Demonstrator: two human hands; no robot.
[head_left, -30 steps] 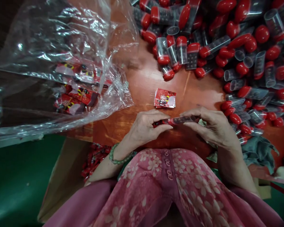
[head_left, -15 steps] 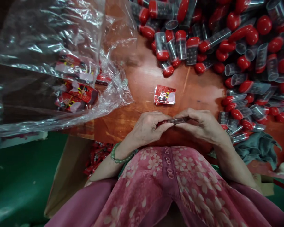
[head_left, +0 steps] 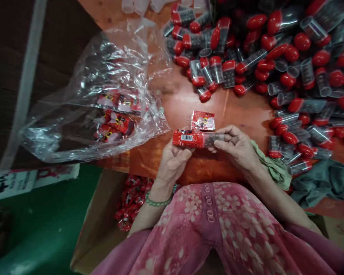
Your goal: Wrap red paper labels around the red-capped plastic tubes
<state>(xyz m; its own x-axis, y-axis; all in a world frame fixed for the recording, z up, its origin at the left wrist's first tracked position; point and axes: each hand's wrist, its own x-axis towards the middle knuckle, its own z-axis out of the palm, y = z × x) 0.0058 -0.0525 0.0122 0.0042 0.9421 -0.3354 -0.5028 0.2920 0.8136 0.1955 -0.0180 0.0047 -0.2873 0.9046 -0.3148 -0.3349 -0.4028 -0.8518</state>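
Both hands hold one clear plastic tube (head_left: pixel 213 139) level above the near edge of the red-brown table (head_left: pixel 174 103). My left hand (head_left: pixel 173 160) grips its left end, which is wrapped in a red printed label (head_left: pixel 187 138) with a barcode. My right hand (head_left: pixel 237 147) pinches the bare clear end between thumb and fingers. Just beyond the tube a small stack of red labels (head_left: pixel 203 120) lies flat on the table.
A large heap of clear tubes with red caps (head_left: pixel 275 65) covers the table's right and far side. A crumpled clear plastic bag (head_left: pixel 103 95) with red labels inside lies at left. A cardboard box (head_left: pixel 103 225) of red items sits below the table edge. Green cloths (head_left: pixel 323 183) lie at right.
The tube has been lifted and turned so its red label with barcode faces up. My left hand shifted under the label end. The camera view has tilted and pulled back.
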